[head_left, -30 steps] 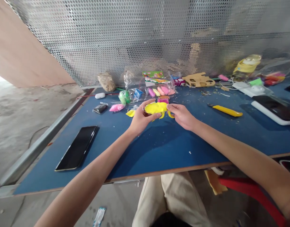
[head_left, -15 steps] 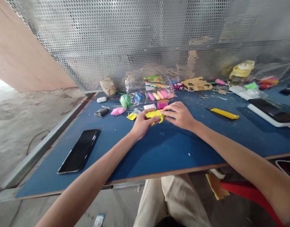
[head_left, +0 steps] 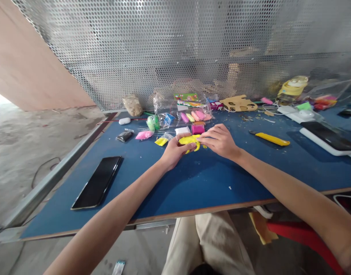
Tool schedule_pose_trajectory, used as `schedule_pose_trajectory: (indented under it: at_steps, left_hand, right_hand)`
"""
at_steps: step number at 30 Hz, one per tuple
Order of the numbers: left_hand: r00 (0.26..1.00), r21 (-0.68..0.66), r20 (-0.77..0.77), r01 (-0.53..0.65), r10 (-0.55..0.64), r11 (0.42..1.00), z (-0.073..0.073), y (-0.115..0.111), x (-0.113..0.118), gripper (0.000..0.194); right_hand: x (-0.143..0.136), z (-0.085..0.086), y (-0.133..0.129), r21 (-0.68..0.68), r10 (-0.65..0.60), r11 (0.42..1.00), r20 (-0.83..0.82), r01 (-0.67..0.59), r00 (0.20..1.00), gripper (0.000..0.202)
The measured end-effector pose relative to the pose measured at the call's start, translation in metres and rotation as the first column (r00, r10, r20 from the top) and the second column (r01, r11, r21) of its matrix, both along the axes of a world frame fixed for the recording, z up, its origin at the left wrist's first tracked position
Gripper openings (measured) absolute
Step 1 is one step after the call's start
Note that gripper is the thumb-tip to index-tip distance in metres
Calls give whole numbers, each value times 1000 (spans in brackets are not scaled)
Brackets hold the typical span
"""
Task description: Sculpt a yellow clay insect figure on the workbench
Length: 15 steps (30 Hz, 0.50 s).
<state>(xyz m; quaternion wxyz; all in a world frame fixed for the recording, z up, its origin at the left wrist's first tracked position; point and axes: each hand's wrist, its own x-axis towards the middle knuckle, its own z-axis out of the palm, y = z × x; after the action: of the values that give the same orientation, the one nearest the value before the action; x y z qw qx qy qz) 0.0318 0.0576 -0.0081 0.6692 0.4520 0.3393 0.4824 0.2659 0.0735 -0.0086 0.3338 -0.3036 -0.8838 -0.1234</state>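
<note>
A person's left hand and right hand pinch a lump of yellow modelling clay between closed fingers, low over the blue surface. It looks soft, light and easily dented; wrapped clay pieces lie at 12 o'clock.

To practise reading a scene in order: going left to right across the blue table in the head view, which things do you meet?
Black phone → left hand → yellow clay → right hand → yellow utility knife → white tablet.
</note>
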Motion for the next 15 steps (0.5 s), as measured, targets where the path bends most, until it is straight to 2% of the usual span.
schedule_pose_trajectory:
  at_steps: [5,11,15]
  left_hand:
    - [1000,5,27,7,-7,1000,1,1,0,67]
    - [999,44,-40,0,1,999,-1,2,-1,71]
    - [997,77,-80,-10,16,997,-4,3,-2,69]
  right_hand:
    - [1,1,-1,77,18,997,1,-18,1000,35]
    - [-1,1,-1,198,22,980,-32,-15,999,37]
    - [-1,2,1,206,50,977,14,-52,999,42]
